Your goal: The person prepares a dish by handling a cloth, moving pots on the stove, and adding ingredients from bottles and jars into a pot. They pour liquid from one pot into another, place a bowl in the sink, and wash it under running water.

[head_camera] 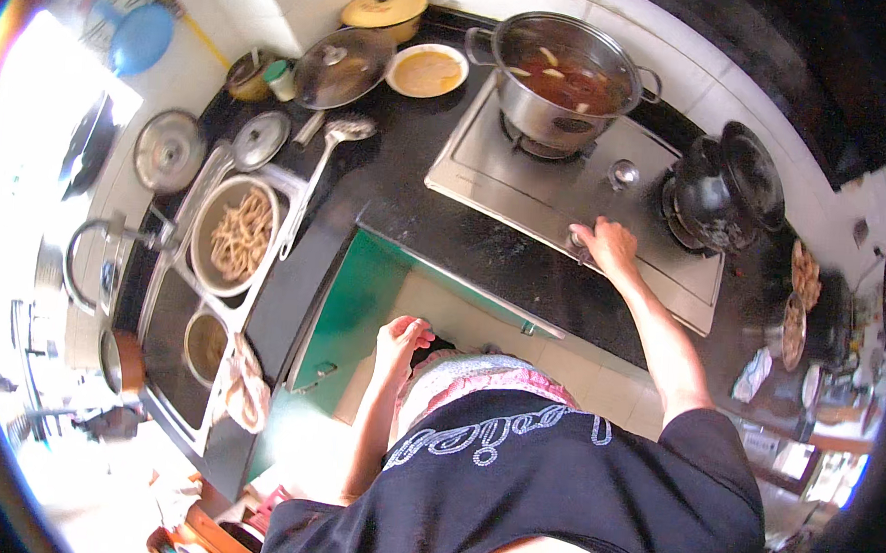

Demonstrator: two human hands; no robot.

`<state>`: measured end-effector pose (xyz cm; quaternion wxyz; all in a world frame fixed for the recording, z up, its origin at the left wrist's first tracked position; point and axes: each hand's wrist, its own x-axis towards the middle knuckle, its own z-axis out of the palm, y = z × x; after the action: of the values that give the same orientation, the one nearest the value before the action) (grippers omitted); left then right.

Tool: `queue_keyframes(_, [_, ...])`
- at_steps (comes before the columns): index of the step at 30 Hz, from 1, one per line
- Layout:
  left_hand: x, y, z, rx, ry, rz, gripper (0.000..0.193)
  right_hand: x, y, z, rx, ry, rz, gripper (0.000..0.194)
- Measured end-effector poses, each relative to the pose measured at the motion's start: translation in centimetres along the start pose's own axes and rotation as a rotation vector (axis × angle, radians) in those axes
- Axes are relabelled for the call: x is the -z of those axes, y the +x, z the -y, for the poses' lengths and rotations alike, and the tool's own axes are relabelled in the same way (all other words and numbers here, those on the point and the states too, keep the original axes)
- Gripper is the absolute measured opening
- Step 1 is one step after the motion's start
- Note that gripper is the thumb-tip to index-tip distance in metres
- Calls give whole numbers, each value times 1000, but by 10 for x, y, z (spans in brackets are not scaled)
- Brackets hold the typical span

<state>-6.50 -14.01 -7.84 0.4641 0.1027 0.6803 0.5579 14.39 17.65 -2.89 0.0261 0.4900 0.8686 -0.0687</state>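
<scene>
My right hand point(611, 244) grips a control knob point(576, 239) at the front of the steel gas stove point(485, 181). Behind it, on the left burner, stands a deep steel pot point(549, 124) of reddish-brown liquid with pale pieces floating in it. A black lidded pot point(718, 189) sits on the right burner, its lid tilted. My left hand point(402, 340) hangs in front of my body, beside the open green cabinet point(367, 295). Its fingers are loosely curled, and I see nothing in them.
A pot of cooked, pale brown pieces point(240, 232) sits over the sink point(187, 286). On the black counter lie a skimmer point(317, 165), a glass lid point(341, 68) and a bowl of yellowish liquid point(427, 71). A cloth point(245, 390) drapes over the sink's edge.
</scene>
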Motion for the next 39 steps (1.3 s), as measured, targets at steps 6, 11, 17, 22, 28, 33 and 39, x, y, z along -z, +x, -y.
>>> queue_keyframes(6, [59,-5,26,-134,202,-301,16,-29,-64,39,170,337,-119,24])
queue_keyframes(11, [138,-4,19,-276,266,-543,13,-60,-107,90,179,496,128,20])
queue_keyframes(17, [246,-70,13,-385,1085,-1048,35,-73,-133,155,255,502,300,25])
queue_keyframes(22, [314,-105,52,43,1100,-948,63,-91,-150,210,285,505,393,26])
queue_keyframes(28, [304,-85,56,-362,766,-911,19,-102,-154,256,337,593,459,25])
queue_keyframes(33, [208,-14,-25,-578,118,-621,8,-86,-125,280,235,970,580,32])
queue_keyframes(39, [106,54,-107,-592,-325,-91,14,-66,-38,331,229,1841,542,42])
